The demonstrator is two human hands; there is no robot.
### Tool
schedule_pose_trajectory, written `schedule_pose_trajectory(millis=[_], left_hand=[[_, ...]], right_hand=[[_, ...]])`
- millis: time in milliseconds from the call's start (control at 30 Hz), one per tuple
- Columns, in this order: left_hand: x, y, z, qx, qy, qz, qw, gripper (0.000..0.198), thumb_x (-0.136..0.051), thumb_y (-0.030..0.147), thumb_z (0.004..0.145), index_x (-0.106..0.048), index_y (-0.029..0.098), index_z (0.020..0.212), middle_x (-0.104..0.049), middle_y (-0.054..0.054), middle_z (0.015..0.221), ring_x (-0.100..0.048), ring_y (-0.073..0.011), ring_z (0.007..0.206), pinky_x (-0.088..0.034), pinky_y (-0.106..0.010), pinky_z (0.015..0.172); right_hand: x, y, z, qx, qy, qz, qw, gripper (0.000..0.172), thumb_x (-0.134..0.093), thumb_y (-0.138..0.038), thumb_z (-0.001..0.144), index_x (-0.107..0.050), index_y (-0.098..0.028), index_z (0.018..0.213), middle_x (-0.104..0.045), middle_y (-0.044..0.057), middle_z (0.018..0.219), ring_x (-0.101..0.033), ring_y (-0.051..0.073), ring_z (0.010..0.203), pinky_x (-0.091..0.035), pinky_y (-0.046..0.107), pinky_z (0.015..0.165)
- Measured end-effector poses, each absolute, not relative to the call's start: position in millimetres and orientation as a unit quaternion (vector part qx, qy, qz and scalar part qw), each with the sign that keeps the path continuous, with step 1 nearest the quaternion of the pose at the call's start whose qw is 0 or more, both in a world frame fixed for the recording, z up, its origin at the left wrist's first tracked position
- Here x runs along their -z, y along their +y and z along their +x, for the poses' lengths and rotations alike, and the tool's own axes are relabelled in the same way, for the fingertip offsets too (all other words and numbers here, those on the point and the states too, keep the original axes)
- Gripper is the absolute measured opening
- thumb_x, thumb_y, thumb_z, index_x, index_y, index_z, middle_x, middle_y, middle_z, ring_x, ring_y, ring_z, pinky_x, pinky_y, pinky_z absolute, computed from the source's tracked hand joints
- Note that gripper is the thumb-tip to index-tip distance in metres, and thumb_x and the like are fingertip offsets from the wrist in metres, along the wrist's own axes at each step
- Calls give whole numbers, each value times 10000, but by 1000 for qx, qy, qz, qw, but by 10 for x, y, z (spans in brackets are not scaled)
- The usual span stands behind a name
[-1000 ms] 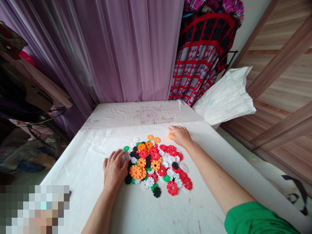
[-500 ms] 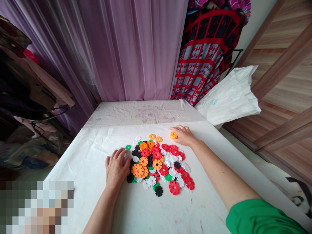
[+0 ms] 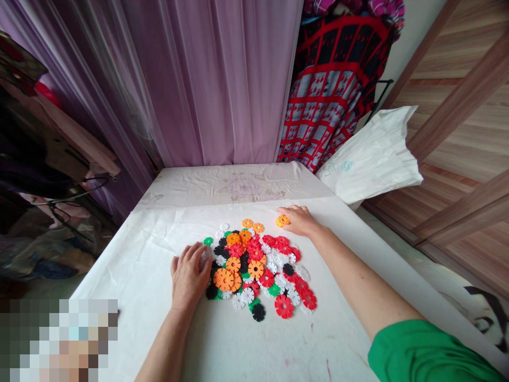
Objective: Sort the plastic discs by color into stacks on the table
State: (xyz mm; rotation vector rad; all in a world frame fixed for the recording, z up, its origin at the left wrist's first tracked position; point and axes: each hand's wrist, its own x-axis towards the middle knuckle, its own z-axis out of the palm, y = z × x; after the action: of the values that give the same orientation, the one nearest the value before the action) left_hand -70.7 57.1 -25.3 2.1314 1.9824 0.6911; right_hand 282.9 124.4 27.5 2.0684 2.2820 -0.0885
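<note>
A heap of flat plastic flower-shaped discs (image 3: 254,265) in orange, red, white, black and green lies mid-table on a white cloth (image 3: 238,345). My left hand (image 3: 190,276) rests flat against the heap's left edge, fingers stretched out and touching white discs. My right hand (image 3: 300,220) lies at the heap's far right, fingers extended over the cloth and touching a small orange disc (image 3: 282,220) that sits apart from the pile. A large red disc (image 3: 283,306) and a black one (image 3: 258,312) lie at the near edge.
Purple curtains (image 3: 207,79) hang behind the table. A red and black patterned cloth (image 3: 330,90) hangs at the back right, with a white plastic bag (image 3: 369,156) below it. Wooden panelling (image 3: 465,122) fills the right; dark clutter (image 3: 35,175) stands left.
My right hand has slid the small orange disc slightly out from under its fingers, so the disc shows more fully. My left hand has stayed put.
</note>
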Motion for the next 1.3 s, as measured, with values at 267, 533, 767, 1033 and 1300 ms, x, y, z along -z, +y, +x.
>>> schedule_pose_trajectory(millis=[267,533,767,1033,1300], left_hand=[[241,568,-702,-225,662,710,80,360,-454,357,934,-640,283,1232,-584,-51,1422,-433,-274,1380,-240,-540,1159],[238,567,-705,-219,662,712,82,360,-445,354,942,-635,279,1239,-580,-50,1427,-430,-273,1383,-236,-542,1159],[251,569,-702,-226,657,715,74,353,-464,341,935,-650,275,1227,-593,-64,1410,-449,-272,1364,-245,-538,1158],[266,581,-714,-227,662,710,78,352,-465,356,937,-651,291,1230,-586,-48,1419,-436,-277,1379,-244,-549,1161],[252,586,-714,-216,664,711,84,358,-460,353,939,-640,282,1240,-576,-46,1431,-431,-278,1384,-242,-561,1160]], right_hand=[[-293,1206,2542,28,775,629,-50,466,-610,-256,826,-599,-243,1291,-658,91,1276,-517,254,1230,-351,384,998],[-204,1218,2139,63,792,605,-47,354,-635,-252,834,-638,-241,1188,-704,59,1177,-568,234,1161,-380,344,959],[-200,1216,2072,49,781,621,-42,378,-633,-229,827,-593,-191,1201,-700,83,1144,-596,236,1096,-386,334,924],[-243,1249,2004,85,744,663,-29,573,-691,-252,764,-509,-182,1303,-692,111,1189,-628,255,1093,-411,337,915],[-369,1270,2282,44,722,687,-77,574,-677,-265,764,-490,-186,1301,-713,84,1139,-638,263,1076,-394,363,924]])
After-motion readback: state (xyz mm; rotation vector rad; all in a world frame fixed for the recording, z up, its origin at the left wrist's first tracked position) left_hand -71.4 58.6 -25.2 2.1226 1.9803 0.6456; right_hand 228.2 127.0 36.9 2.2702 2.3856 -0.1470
